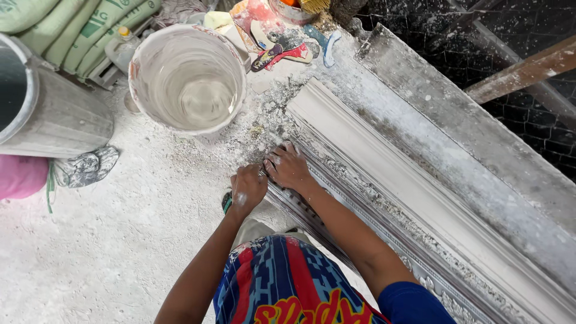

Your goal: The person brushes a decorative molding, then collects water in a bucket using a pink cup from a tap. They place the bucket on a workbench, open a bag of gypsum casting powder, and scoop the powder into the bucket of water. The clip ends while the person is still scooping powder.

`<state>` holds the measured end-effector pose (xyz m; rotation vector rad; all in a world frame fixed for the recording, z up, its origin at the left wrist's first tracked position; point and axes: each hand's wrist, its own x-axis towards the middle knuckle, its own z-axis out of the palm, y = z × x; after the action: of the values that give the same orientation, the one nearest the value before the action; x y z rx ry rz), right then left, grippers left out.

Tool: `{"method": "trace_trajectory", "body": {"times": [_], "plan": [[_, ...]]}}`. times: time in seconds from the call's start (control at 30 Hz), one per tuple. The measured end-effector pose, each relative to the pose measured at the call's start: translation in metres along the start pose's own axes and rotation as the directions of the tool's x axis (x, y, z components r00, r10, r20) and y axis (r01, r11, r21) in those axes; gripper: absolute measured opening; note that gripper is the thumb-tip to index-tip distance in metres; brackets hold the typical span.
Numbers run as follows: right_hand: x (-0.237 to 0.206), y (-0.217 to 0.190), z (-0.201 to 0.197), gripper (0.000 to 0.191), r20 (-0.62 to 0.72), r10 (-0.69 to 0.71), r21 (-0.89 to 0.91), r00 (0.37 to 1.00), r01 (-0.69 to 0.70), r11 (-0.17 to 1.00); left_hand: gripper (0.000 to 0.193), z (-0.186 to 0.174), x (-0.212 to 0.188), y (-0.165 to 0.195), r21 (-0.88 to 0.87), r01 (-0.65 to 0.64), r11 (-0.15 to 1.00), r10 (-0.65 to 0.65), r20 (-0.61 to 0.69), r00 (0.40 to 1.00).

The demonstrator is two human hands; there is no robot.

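L hand [247,189] fisted round a small tool at frame centre. R hand [288,168], fingers spread, flat on the plaster moulding [384,174]. White bucket [187,78] upper left.

both arms extended forward: left hand [247,187] fisted, right hand [288,168] palm-down with fingers spread, just beside the left hand.

a dusty white floor [102,240] spreads from 6 to 9 o'clock. green sacks [78,30] lie stacked at 11. a grey drum [54,114] lies at 9, and dark wire mesh [528,114] fills 2 o'clock.
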<state>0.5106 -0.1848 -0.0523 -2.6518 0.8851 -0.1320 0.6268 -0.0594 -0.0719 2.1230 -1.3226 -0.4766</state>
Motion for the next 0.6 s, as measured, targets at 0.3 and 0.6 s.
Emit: {"method": "trace_trajectory", "body": {"times": [0.3,0.6], "plan": [[-0.012,0.012,-0.008,0.036,0.012,-0.102,0.015,0.995,0.102,0.995,0.043,-0.008,-0.009,0.024,-0.028,0.114,0.993,-0.113,0.04,0.993],[0.039,0.077,-0.043,0.038,-0.107,0.148,0.494,0.983,-0.077,0.866,0.034,-0.099,0.044,-0.104,-0.188,0.256,0.948,-0.31,-0.371,0.875]]}}
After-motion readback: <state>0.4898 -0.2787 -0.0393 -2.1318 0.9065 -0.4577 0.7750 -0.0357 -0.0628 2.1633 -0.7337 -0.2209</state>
